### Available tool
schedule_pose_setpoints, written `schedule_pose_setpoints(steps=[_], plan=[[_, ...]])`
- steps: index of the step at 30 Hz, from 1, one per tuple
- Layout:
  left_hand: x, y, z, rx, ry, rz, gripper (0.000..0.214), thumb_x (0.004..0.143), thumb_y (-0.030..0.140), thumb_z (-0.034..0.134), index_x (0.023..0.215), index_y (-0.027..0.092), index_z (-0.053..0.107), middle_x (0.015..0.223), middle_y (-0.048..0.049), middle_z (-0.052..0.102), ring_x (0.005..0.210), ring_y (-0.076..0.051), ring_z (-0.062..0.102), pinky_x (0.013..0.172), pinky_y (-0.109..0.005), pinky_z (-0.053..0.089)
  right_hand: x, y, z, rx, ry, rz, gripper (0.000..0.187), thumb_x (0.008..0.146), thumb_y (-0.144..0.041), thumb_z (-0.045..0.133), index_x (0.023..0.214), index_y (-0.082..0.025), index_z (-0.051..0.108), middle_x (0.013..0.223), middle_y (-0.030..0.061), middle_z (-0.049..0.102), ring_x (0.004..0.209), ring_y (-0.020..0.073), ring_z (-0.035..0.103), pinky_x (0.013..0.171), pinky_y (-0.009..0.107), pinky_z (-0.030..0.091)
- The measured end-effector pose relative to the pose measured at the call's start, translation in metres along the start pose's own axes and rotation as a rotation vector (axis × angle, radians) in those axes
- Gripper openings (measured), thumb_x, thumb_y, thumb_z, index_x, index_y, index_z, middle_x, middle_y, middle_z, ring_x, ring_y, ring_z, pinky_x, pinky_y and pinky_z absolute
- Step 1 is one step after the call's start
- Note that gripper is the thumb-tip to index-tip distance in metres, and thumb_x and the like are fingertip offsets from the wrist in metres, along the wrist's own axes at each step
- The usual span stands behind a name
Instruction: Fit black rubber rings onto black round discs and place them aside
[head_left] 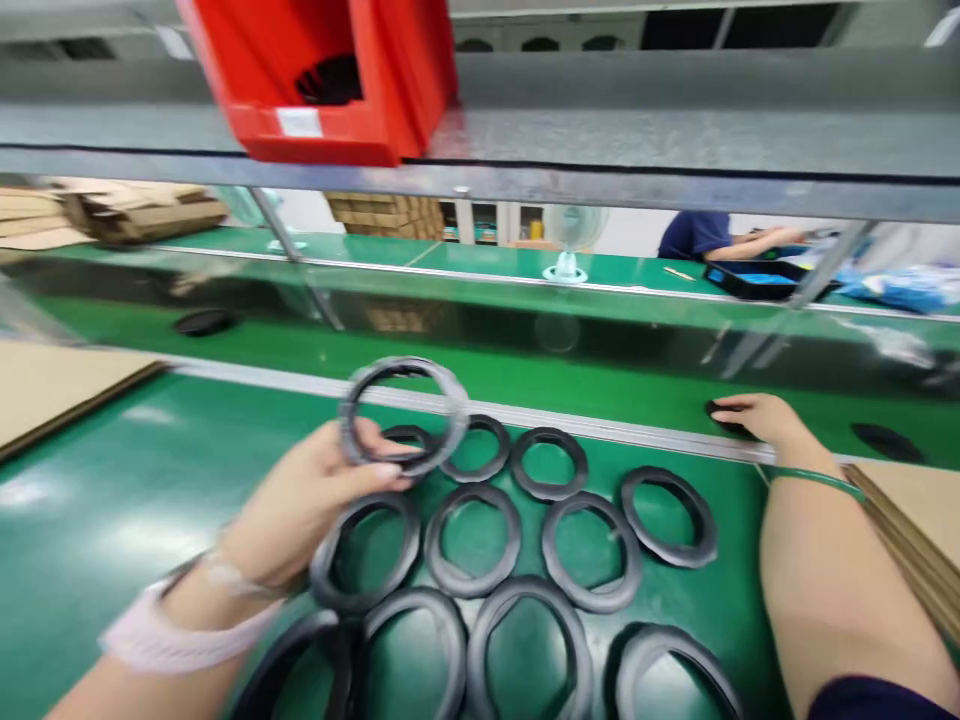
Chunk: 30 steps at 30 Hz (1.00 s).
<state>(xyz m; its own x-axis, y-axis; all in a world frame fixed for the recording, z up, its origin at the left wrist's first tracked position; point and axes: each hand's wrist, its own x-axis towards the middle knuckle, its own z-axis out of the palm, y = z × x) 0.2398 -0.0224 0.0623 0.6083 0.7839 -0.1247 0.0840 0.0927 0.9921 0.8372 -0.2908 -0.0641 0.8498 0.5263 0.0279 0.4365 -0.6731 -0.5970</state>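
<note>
Pinched by its near edge, a grey-black ring (448, 432) is held up by my left hand (330, 480), tilted above the other rings. Several similar black rings (472, 540) lie in loose rows on the green table under and beside it. Over on the right, my right hand (757, 415) reaches across the metal rail with its fingers closed on a small black disc-like piece (731, 420) at the green conveyor belt. The fingers hide most of that piece, so its exact kind does not show.
A red bin (390, 90) sits on the metal shelf (675, 130) overhead. Cardboard sheets (67, 385) lie left, more cardboard (915, 520) right. Black discs (889, 440) rest on the belt (525, 370). Beyond stand a fan (566, 250) and a person (697, 235) near a black tray (754, 280).
</note>
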Motion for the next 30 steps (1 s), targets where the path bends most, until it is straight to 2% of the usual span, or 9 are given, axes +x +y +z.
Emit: schedule_pose_setpoints(steps=[4,8,11,13,16,20,22,26,30], plan=[[0.007,-0.021,0.041,-0.047,-0.169,-0.009,0.045,0.065,0.024,0.086,0.090,0.018,0.050,0.090,-0.0069,0.078,0.070,-0.015,0.071,0.069,-0.028,0.058,0.021,0.024,0.003,0.013,-0.051,0.047,0.006,0.072,-0.023,0.076,0.078,-0.024,0.078,0.077,0.0092,0.071,0.073,0.0355,0.067,0.070,0.045,0.050],[0.022,-0.035,0.054,-0.084,-0.200,-0.006,0.045,0.065,0.022,0.086,0.090,0.018,0.049,0.091,-0.0071,0.078,0.069,-0.014,0.071,0.069,-0.026,0.059,0.017,0.024,0.005,-0.105,0.053,-0.071,0.007,0.066,-0.025,0.079,0.064,-0.026,0.073,0.088,0.0095,0.071,0.083,0.0388,0.065,0.074,0.050,0.050],[0.027,-0.042,0.060,-0.120,-0.229,-0.024,0.044,0.066,0.021,0.086,0.089,0.018,0.049,0.091,-0.0071,0.079,0.069,-0.013,0.071,0.069,-0.025,0.058,0.011,0.005,0.010,-0.136,0.076,-0.123,0.008,0.069,-0.029,0.079,0.065,-0.024,0.073,0.088,0.0089,0.071,0.086,0.0365,0.065,0.076,0.047,0.051],[0.029,-0.047,0.065,-0.129,-0.245,-0.029,0.044,0.066,0.021,0.086,0.089,0.018,0.048,0.091,-0.0072,0.079,0.070,-0.013,0.072,0.071,-0.026,0.059,0.006,-0.024,0.016,-0.118,0.073,-0.179,0.010,0.072,-0.030,0.078,0.068,-0.022,0.074,0.088,0.0084,0.072,0.086,0.0327,0.065,0.077,0.043,0.050],[0.027,-0.054,0.067,-0.104,-0.256,-0.018,0.044,0.069,0.023,0.085,0.094,0.019,0.048,0.094,-0.0072,0.079,0.072,-0.015,0.073,0.073,-0.027,0.059,-0.017,-0.100,0.022,-0.008,0.122,-0.429,0.013,0.081,-0.031,0.075,0.075,-0.020,0.076,0.086,0.0069,0.070,0.082,0.0260,0.064,0.077,0.038,0.049],[0.018,-0.059,0.061,-0.026,-0.261,0.015,0.046,0.076,0.025,0.081,0.104,0.021,0.045,0.101,-0.0079,0.078,0.087,-0.017,0.073,0.078,-0.029,0.058,-0.107,-0.222,0.023,0.261,0.325,-0.837,0.008,0.088,-0.030,0.075,0.087,-0.022,0.077,0.079,0.0022,0.065,0.076,0.0223,0.060,0.070,0.034,0.049],[0.013,-0.059,0.059,0.002,-0.267,0.027,0.046,0.077,0.025,0.080,0.106,0.022,0.044,0.103,-0.0081,0.077,0.093,-0.019,0.073,0.081,-0.030,0.058,-0.164,-0.264,0.025,0.319,0.306,-0.993,0.004,0.091,-0.025,0.074,0.089,-0.023,0.076,0.080,0.0021,0.063,0.076,0.0217,0.059,0.069,0.034,0.049],[0.011,-0.055,0.069,0.036,-0.270,0.046,0.046,0.078,0.024,0.078,0.109,0.022,0.045,0.107,-0.0077,0.076,0.099,-0.020,0.072,0.087,-0.031,0.058,-0.235,-0.292,0.049,0.329,0.144,-1.182,0.014,0.101,-0.022,0.061,0.094,-0.019,0.073,0.081,0.0051,0.062,0.074,0.0206,0.058,0.065,0.033,0.048],[0.016,-0.053,0.089,0.043,-0.277,0.049,0.054,0.075,0.021,0.079,0.118,0.023,0.048,0.109,-0.0057,0.074,0.100,-0.019,0.072,0.089,-0.030,0.058,-0.234,-0.283,0.080,0.299,0.221,-1.224,0.020,0.105,-0.023,0.053,0.097,-0.015,0.070,0.083,0.0072,0.060,0.075,0.0209,0.056,0.066,0.034,0.047]])
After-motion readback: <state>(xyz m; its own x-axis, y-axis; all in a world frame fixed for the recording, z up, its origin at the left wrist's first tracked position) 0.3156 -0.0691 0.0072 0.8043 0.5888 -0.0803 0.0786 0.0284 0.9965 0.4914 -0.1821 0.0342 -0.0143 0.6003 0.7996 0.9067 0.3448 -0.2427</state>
